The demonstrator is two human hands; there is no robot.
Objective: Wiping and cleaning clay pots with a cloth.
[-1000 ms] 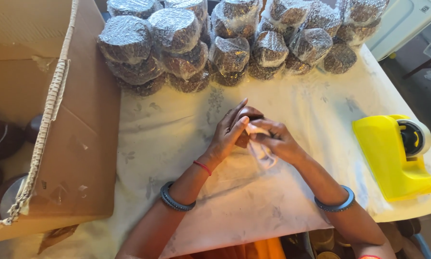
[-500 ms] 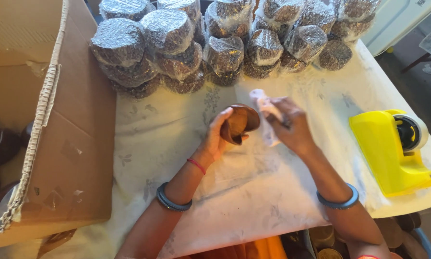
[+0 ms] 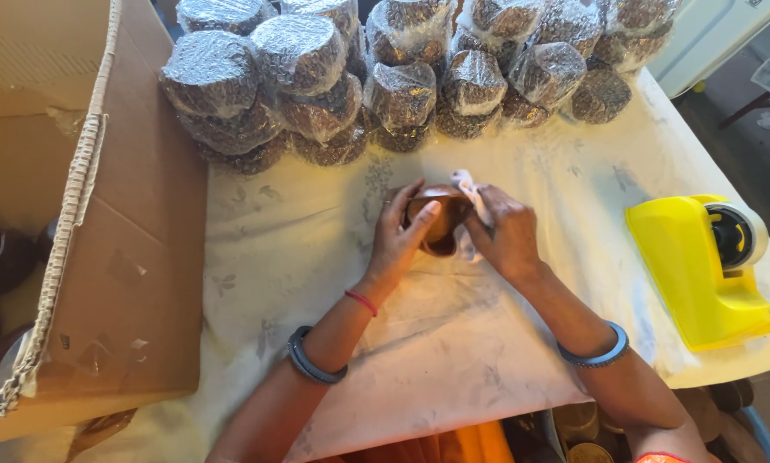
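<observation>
So the small brown bowl [image 3: 436,225] sits about mid-desk, a bit toward the far edge, just in front of the heap of wrapped bundles [image 3: 385,77]; both hands are on it. It looks like a little rounded clay-type cup, brown and smooth; I'd guess light but rigid, and the sort of thing that chips or cracks if it knocks the desk [image 3: 419,343], so cradling it by the round sides rather than pinching the rim seems the safe way to hold it.

The left hand [image 3: 395,240] has its grip closed round the bowl's left side, fingers curled over the top edge, thumb underneath, wrist angled up from the near edge; the bowl is tipped so its mouth faces roughly toward the camera. The right hand [image 3: 507,233] is clamped over the right side, pressing a bit of thin white plastic wrap [image 3: 469,190] against the bowl; the wrap is soft, crinkly and probably slippery, bunched up above the knuckles. Both forearms come in from the near edge and meet in a V; bangles on both wrists.

Open cardboard box [image 3: 102,257] hangs over the left edge; yellow tape dispenser [image 3: 702,266] sits by the right edge, well apart from the hands.
</observation>
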